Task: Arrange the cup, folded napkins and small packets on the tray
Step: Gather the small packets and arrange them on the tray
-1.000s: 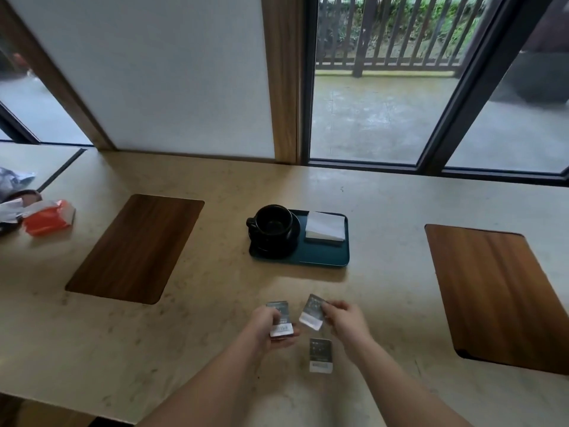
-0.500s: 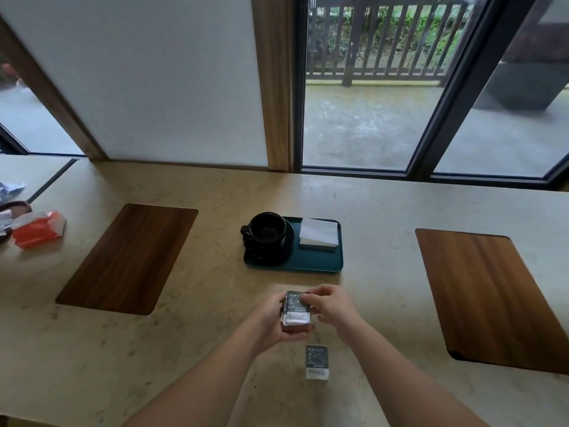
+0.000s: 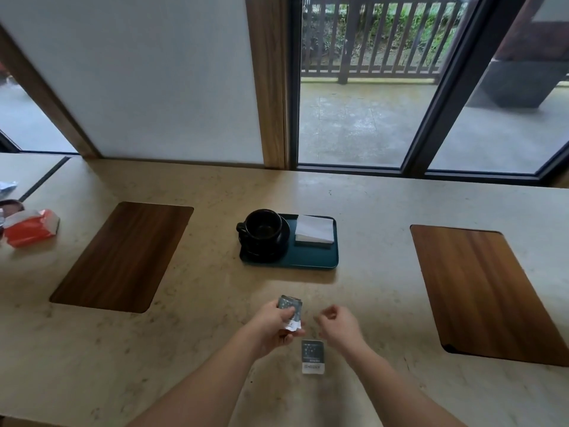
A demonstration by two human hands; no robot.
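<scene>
A dark teal tray (image 3: 311, 260) lies mid-counter. On its left part stands a black cup (image 3: 264, 227) on a black saucer; a stack of folded white napkins (image 3: 315, 229) lies on its right part. My left hand (image 3: 272, 323) holds small grey packets (image 3: 290, 306) stacked together, pinched between thumb and fingers, in front of the tray. My right hand (image 3: 338, 325) hovers just right of them, fingers loosely curled, holding nothing. Another grey packet (image 3: 313, 356) lies flat on the counter between my wrists.
Two brown wooden mats are set into the beige counter, one at the left (image 3: 123, 254) and one at the right (image 3: 489, 291). An orange packet (image 3: 29, 228) and some clutter sit at the far left edge. Windows stand behind the counter.
My right hand put its packet onto the one in my left hand, then let go and drew back to the right. The left hand keeps the stacked packets.
</scene>
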